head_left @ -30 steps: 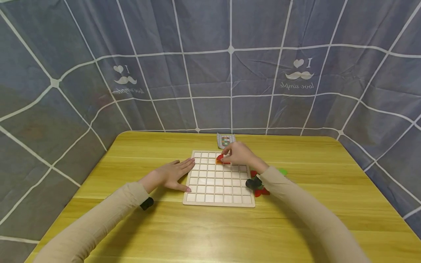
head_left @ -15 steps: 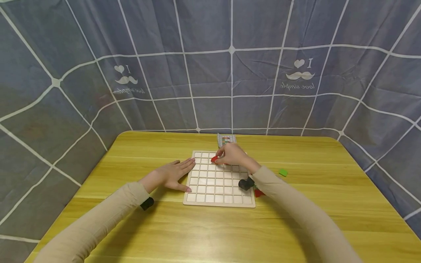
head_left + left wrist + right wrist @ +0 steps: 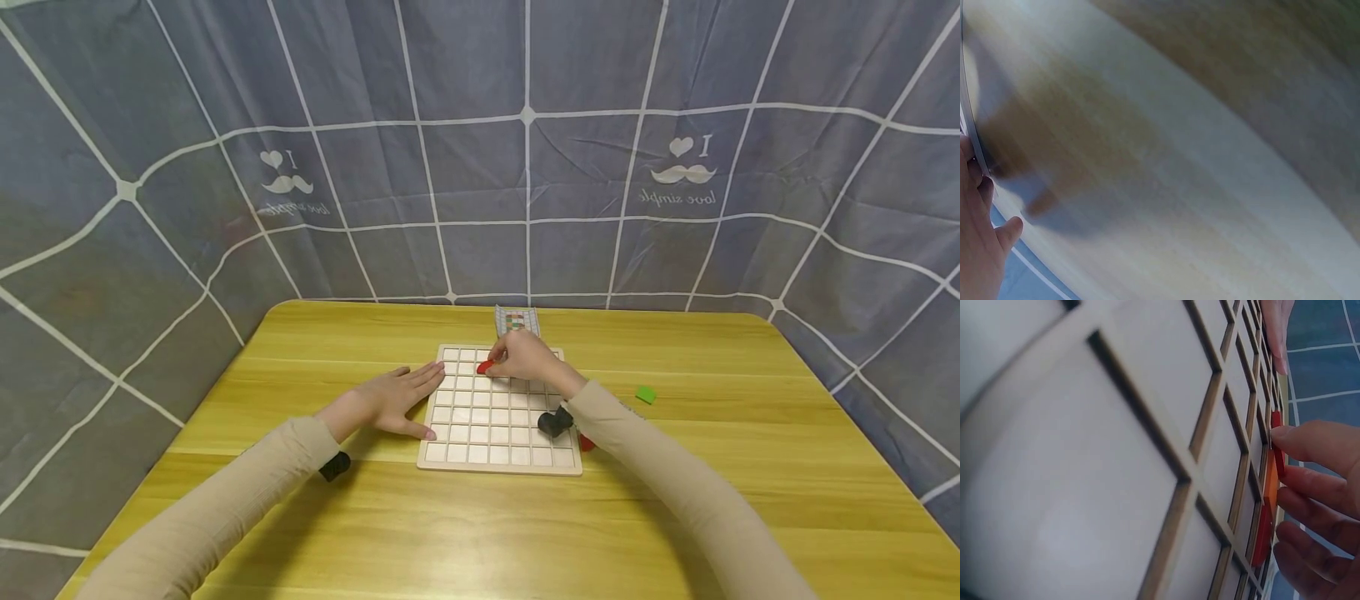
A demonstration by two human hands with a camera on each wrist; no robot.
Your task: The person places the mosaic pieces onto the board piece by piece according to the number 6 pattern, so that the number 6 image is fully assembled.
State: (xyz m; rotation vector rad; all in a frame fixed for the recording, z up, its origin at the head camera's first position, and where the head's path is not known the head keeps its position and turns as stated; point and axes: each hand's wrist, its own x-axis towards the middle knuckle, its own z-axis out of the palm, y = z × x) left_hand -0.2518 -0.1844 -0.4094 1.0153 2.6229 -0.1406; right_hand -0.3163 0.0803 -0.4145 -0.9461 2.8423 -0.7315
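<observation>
A pale wooden grid board (image 3: 480,457) lies on the table in the head view. Flat along its left side rests my left hand (image 3: 396,402), fingers straight and fingertips on the rim. My right hand (image 3: 525,357) pinches a red piece (image 3: 484,367) between thumb and index finger, over a cell in the board's upper rows. From the right wrist view, this piece stands tilted at the cell, beside an orange piece (image 3: 1270,481) and another red piece (image 3: 1262,534) set in the grid. The right hand hides those two in the head view.
Behind the board stands a small printed card (image 3: 517,319) with a coloured grid pattern. A green tile (image 3: 646,394) lies to the right on the table (image 3: 735,433). Part of a red piece (image 3: 587,443) shows beside the board, under the right forearm. A grey curtain (image 3: 480,183) surrounds the table.
My right hand has moved left with the red piece, one cell or so along the board, and lowered it. The right forearm shifted left too. My left hand has stayed put.
</observation>
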